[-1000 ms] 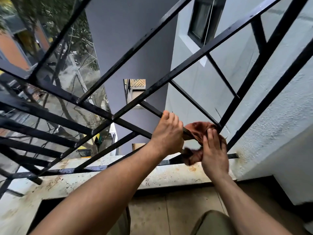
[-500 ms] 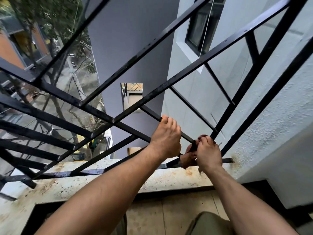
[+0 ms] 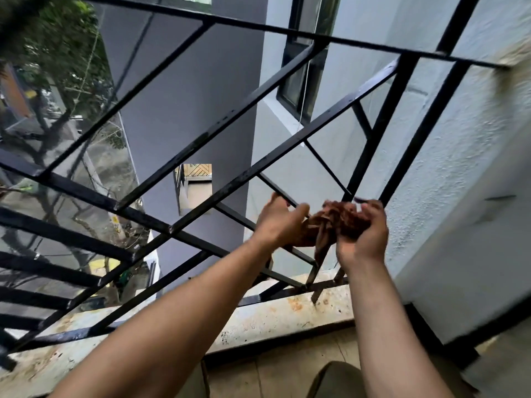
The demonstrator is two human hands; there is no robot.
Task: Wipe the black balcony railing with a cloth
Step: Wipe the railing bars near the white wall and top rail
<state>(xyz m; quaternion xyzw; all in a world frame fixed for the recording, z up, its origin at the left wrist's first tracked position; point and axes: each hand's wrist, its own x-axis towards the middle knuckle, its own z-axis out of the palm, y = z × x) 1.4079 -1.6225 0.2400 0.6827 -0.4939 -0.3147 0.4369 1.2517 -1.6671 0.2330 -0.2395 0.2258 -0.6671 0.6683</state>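
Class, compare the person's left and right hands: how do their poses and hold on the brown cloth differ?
The right hand curls its fingers round the bunched cloth; the left hand only meets the cloth's edge, its grip blurred. The left hand lies before a diagonal bar of the railing; the right hand is nearer the wall. Both are bare and raised together.

Crumpled brown cloth [image 3: 342, 225] — in front of the black diagonal-barred railing [image 3: 258, 168], low right.
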